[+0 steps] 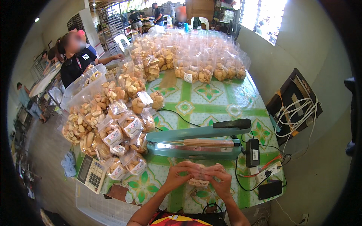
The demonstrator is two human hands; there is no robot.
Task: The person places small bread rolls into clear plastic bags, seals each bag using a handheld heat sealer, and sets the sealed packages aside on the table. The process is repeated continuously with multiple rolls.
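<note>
My left hand (pixel 180 175) and my right hand (pixel 220 178) meet close to the table's front edge. Between their closed fingers is a small clear plastic bag (pixel 198 182) with a white printed label; its contents are mostly hidden. Just beyond my hands lies a teal hand-operated bag sealer (pixel 191 152), its long arm raised slightly at the black-handled right end. Labelled bags of bread (pixel 112 136) are heaped to the left of the sealer. A beige calculator (pixel 91 174) rests at the heap's near side.
Many tall clear bags of bread (pixel 194 67) crowd the far end of the green patterned table (pixel 171 94). A black power adapter (pixel 252 152), a white power strip (pixel 268 171), loose cables and a dark phone-like slab (pixel 270 189) lie right. A person (pixel 77 62) stands at the far left.
</note>
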